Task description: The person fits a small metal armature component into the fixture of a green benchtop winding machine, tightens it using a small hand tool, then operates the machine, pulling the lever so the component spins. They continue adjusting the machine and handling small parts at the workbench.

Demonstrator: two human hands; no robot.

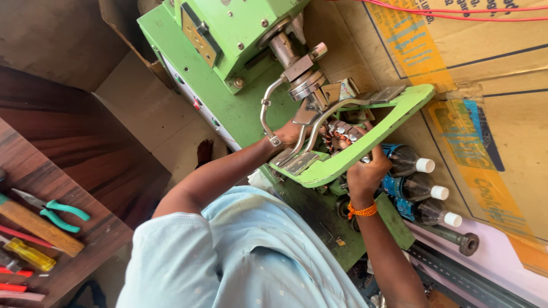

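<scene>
Flattened brown cardboard box (pixel 491 74) behind the green machine — yellow and blue printing, three clear bottles (pixel 419 188) with blue labels beside it

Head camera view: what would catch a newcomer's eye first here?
The bright green machine fills the top middle, with a green curved frame jutting right. Both hands work at it: the left hand among the bent metal arms, the right hand under the frame. Three clear bottles with white caps lie just right.
</scene>
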